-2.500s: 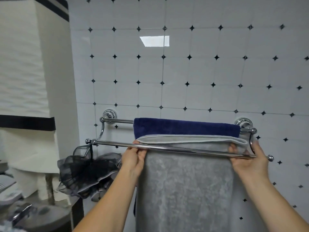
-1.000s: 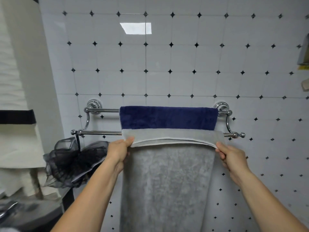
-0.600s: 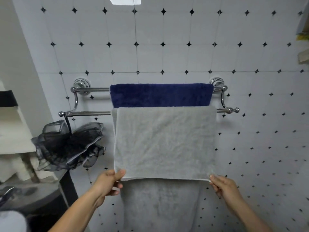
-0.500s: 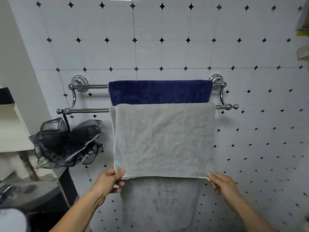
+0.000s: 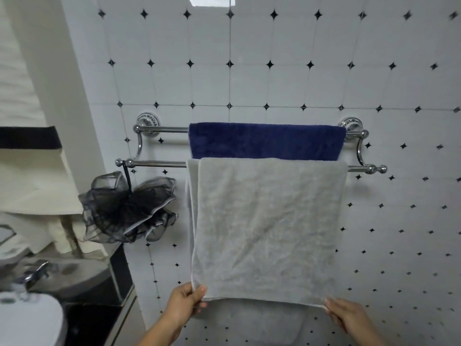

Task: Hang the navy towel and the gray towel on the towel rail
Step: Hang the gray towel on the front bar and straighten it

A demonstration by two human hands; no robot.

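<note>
towels look nearly done: the navy towel [image 5: 267,142] drapes the back bar of the towel rail [image 5: 159,163], the gray towel [image 5: 268,226] the front bar. our left hand [image 5: 185,304] and right hand [image 5: 345,318] each pinch 1 bottom corner. we judge only straightening and letting go remain. a black bath puff [image 5: 127,208] hangs beside.

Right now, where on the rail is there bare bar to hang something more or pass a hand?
Bare: the back bar between the left mount and the navy towel; the front bar between the pouf cord and the gray towel; a short stub right of it. Crowded: both bars' middles, under towels.
</note>
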